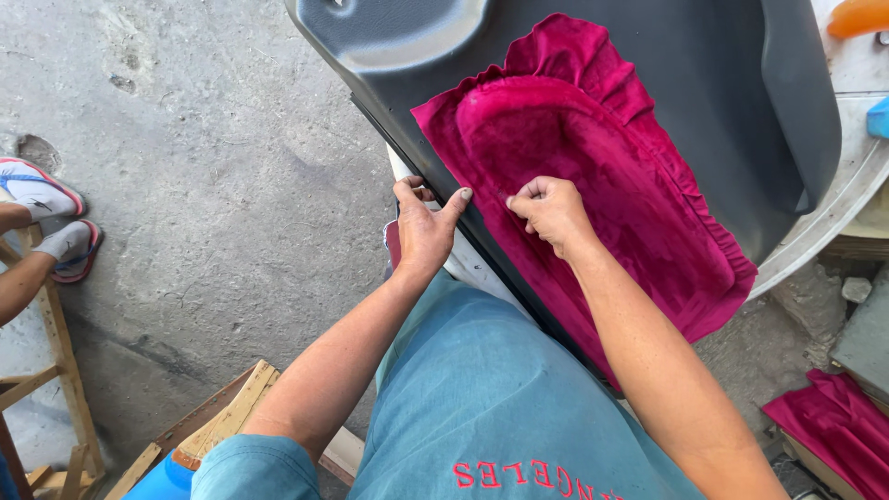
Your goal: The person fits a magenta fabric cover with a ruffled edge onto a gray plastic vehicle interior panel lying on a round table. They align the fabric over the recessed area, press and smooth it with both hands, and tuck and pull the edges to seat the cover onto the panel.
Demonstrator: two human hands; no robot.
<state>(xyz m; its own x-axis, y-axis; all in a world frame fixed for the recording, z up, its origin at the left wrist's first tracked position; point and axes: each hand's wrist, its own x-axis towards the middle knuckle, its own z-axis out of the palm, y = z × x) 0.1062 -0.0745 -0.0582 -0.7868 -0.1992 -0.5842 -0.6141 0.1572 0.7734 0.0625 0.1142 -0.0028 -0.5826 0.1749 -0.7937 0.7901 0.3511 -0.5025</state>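
A dark grey plastic car door panel point(704, 102) lies tilted across my lap. A crimson velvet fabric point(593, 176) with ruffled edges covers its raised oval part. My left hand point(424, 227) grips the panel's lower edge, thumb on top at the fabric's corner and fingers curled under the rim. My right hand point(553, 211) rests on the velvet with fingers curled, pinching or pressing the cloth near its lower edge.
Concrete floor point(204, 185) spreads to the left. Another person's feet in sandals point(46, 222) rest on a wooden frame point(56, 370) at far left. Wooden slats point(222, 417) sit below my arm. More crimson cloth point(833, 426) lies at bottom right; a white curved rim point(833, 213) at right.
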